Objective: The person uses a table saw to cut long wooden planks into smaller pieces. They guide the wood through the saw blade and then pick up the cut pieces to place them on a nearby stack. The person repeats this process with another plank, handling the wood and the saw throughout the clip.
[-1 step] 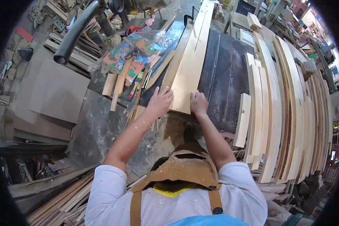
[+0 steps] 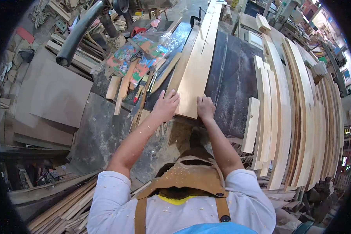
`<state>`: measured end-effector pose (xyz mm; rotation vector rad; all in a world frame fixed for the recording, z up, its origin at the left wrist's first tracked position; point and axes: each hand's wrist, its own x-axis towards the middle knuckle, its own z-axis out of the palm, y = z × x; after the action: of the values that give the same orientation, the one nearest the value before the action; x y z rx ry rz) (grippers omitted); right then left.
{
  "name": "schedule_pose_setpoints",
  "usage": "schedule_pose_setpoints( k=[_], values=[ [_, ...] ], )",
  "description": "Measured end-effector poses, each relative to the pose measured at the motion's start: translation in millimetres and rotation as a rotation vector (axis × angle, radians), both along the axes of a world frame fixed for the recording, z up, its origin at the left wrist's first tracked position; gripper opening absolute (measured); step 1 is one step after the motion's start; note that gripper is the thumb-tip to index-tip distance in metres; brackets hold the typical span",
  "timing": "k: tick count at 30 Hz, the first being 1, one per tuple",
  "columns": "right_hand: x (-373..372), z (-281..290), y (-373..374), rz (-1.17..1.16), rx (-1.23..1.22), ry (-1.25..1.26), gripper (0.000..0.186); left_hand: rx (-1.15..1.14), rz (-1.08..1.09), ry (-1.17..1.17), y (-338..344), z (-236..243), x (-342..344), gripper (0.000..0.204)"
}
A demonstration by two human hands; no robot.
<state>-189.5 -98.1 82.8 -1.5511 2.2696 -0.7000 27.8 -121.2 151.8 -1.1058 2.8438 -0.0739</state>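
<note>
A long pale wooden board (image 2: 191, 90) runs away from me over a dark tabletop (image 2: 233, 82). Along its left side lies a narrower, browner wooden strip (image 2: 182, 62). My left hand (image 2: 166, 106) rests with fingers stretched out over the near end of the strip, its fingertips by the board's left edge. Curled fingers of my right hand (image 2: 206, 107) grip the board's right edge near its close end; the thumb is partly hidden. A dark clamp (image 2: 195, 20) stands at the strip's far end.
Left of the strip lie a colourful patterned sheet (image 2: 123, 58), a wooden-handled tool (image 2: 128, 80) and a red-tipped brush (image 2: 138, 94). Several long planks (image 2: 277, 117) are stacked on the right. A black pipe (image 2: 78, 33) juts in at upper left, above large flat panels (image 2: 58, 89).
</note>
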Motion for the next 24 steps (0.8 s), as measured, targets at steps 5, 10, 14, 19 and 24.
schedule_pose_setpoints(
  k=[5, 10, 14, 19, 24],
  values=[
    [-7, -3, -3, -0.018, 0.022, -0.017, 0.042, 0.001, -0.014, -0.055, -3, 7, -9, 0.068],
    [-16, -15, -20, -0.023, -0.037, 0.002, 0.042, -0.034, -0.019, -0.056, -18, 1, -15, 0.066],
    [-21, -19, -33, -0.024, -0.034, 0.016, 0.042, 0.010, -0.015, -0.046, -28, 5, -20, 0.067],
    [-29, -19, -48, -0.031, -0.044, 0.027, 0.043, 0.041, -0.019, -0.053, -46, 6, -29, 0.067],
    [-35, -11, -61, -0.005, -0.029, 0.038, 0.043, 0.046, -0.017, -0.060, -60, 6, -35, 0.066]
  ],
)
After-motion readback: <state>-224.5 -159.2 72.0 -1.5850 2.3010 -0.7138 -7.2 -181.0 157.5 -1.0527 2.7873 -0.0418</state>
